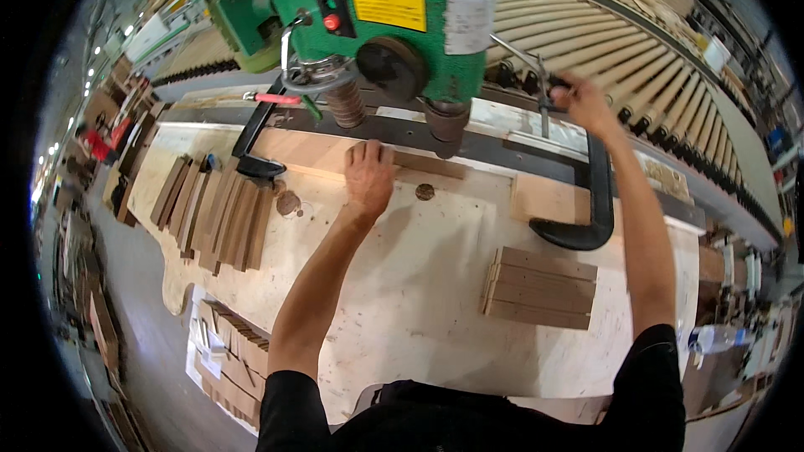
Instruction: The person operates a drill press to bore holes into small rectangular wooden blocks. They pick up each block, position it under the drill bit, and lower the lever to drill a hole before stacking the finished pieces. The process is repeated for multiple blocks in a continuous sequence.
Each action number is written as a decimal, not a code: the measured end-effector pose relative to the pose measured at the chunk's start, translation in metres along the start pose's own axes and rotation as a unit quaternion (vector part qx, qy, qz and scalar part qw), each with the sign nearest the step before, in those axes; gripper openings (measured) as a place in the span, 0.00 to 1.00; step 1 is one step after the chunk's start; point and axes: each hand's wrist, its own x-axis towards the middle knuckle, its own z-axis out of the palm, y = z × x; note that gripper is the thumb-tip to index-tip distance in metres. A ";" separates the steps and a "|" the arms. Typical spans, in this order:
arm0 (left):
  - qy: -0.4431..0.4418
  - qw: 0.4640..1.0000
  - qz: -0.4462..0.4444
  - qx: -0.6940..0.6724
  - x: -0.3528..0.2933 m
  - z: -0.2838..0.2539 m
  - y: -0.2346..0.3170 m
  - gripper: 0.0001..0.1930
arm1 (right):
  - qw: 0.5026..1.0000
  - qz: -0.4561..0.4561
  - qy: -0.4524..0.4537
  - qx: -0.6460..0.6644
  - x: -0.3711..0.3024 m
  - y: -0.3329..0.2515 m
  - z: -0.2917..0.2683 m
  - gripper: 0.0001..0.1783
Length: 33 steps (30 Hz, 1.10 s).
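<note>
Head view shows left hand (369, 174) at wooden strip (435, 166), bottle (718, 338) far right.

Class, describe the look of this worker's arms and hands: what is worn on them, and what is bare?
The left sleeve and right sleeve are plain black, leaving both forearms bare. The left hand and right hand are ungloved. No watch shows on either wrist; the right hand's finer details are blurred.
</note>
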 end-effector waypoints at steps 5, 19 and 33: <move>0.044 0.999 -0.022 0.016 -0.004 -0.001 0.019 0.12 | 0.993 -0.081 0.070 -0.056 -0.005 -0.057 -0.102 0.23; 0.044 0.956 -0.152 -0.248 -0.003 0.031 0.080 0.10 | 0.990 -0.089 0.057 -0.093 0.006 -0.054 -0.099 0.22; 0.024 0.951 -0.132 -0.280 -0.002 0.030 0.063 0.09 | 0.989 -0.038 -0.028 -0.138 0.035 -0.014 0.096 0.29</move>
